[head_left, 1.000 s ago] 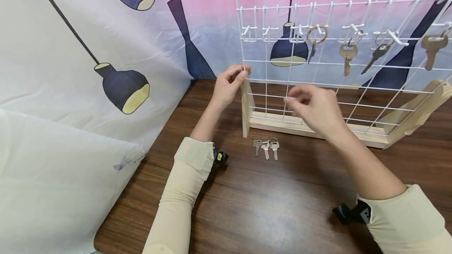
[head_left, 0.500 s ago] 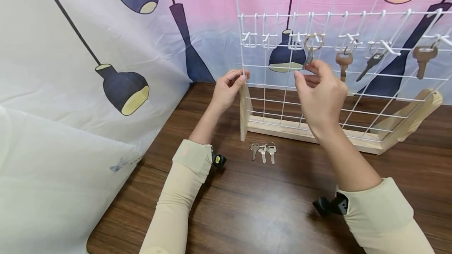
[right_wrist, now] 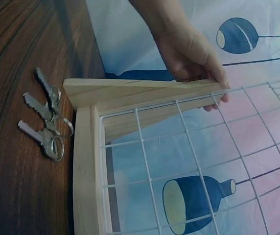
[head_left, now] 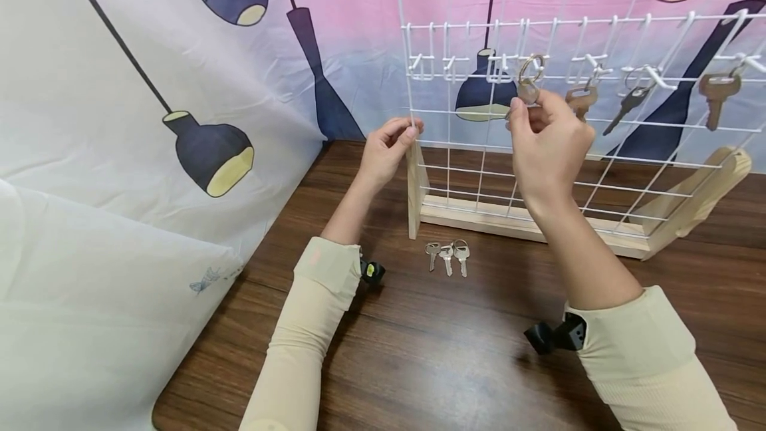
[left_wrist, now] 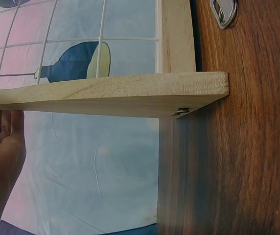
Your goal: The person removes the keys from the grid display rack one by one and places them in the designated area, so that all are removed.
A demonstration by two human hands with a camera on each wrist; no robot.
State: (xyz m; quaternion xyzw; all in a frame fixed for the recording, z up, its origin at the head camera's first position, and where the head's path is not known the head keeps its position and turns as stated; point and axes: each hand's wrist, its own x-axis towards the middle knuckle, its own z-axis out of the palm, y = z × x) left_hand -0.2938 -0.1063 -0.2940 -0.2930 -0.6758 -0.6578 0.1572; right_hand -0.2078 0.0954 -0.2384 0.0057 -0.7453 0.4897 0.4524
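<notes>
My right hand (head_left: 550, 145) is raised in front of a white wire grid rack (head_left: 481, 171). Its thumb and fingers pinch a key (head_left: 528, 92) on a gold-coloured ring (head_left: 531, 65), which is up at one of the white hooks; the key's blade is mostly hidden by the fingers. With thumb and fingers my left hand (head_left: 385, 151) holds the top of the rack's left wooden side post (head_left: 414, 191). That same grip shows in the right wrist view, where the left hand (right_wrist: 191, 54) wraps the post's upper end.
Three silver keys (head_left: 447, 255) with rings lie on the dark wood table (head_left: 431, 351) in front of the rack. More keys, including a brown one (head_left: 718, 88), hang on hooks to the right. Bare hooks (head_left: 421, 66) are at the left. A printed curtain (head_left: 359, 32) stands behind.
My right hand has risen from in front of the lower grid to the key with the gold-coloured ring and now pinches it; the ring has turned. My left hand stays on the post.
</notes>
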